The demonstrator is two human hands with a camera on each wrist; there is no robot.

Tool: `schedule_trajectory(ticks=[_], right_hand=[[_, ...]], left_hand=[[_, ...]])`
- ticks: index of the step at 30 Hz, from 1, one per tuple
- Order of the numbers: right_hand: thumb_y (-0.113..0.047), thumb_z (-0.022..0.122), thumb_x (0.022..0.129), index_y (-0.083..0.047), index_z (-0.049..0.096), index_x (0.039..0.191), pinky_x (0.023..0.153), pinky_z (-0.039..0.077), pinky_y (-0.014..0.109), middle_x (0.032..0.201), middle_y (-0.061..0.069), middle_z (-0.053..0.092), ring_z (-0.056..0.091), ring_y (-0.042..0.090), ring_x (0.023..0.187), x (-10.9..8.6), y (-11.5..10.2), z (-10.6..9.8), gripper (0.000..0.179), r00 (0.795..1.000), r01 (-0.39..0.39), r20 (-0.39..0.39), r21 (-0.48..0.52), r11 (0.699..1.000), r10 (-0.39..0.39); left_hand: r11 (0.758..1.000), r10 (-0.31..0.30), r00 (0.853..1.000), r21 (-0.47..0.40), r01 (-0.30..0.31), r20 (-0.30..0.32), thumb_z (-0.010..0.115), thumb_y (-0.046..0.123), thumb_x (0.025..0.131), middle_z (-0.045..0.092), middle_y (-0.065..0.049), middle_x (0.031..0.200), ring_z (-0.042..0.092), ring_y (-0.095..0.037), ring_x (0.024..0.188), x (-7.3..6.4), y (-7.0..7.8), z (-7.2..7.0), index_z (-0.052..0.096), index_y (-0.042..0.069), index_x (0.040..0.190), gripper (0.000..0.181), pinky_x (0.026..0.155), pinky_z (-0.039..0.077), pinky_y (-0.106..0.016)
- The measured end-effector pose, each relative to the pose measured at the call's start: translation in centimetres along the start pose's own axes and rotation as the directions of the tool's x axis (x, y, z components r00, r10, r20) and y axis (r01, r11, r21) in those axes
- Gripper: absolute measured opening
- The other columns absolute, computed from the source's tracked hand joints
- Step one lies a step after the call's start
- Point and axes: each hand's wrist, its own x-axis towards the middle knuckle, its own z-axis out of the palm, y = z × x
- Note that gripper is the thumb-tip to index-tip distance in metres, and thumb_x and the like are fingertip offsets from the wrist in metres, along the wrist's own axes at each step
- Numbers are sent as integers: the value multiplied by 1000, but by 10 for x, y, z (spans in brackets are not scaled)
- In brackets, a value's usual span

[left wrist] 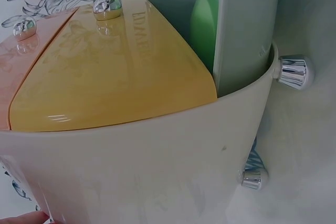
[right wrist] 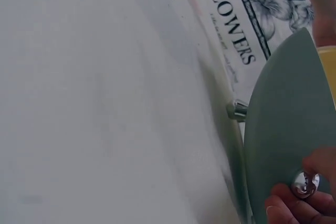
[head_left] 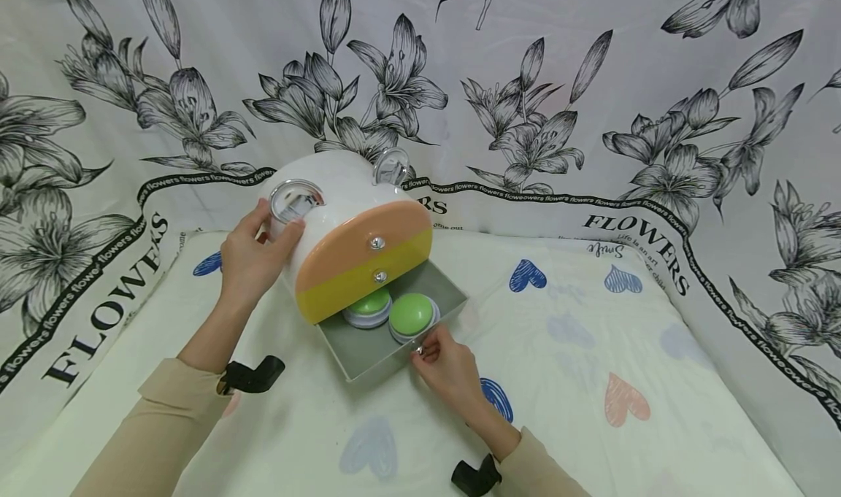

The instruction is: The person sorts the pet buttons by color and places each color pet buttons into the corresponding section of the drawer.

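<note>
A white rounded drawer box stands on the bed cover, its front showing an orange drawer above a yellow drawer. Below them the grey-green bottom drawer is pulled out. Two green-topped round containers lie inside: the front one in full view, the rear one partly hidden under the yellow drawer. My left hand grips the box's left side by the silver-rimmed round ear. With thumb and fingers, my right hand pinches the bottom drawer's silver knob.
A second round ear sticks up on the box's far side. Short silver feet carry the box. The pale bed cover with printed hearts spreads around it, and a flower-printed cloth hangs behind.
</note>
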Motion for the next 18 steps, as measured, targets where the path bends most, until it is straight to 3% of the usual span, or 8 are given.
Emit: schedule_trajectory(ticks=[18], right_hand=[[-17, 69, 75, -13, 55, 82, 53, 46, 15, 71, -4, 66, 62, 6, 63, 24, -8, 14, 16, 998, -63, 29, -21, 998, 63]], left_hand=[[1000, 4, 1000, 4, -4, -3, 56, 49, 85, 26, 3, 150, 29, -20, 136, 0, -2, 0, 33, 15, 143, 72, 104, 37, -42]])
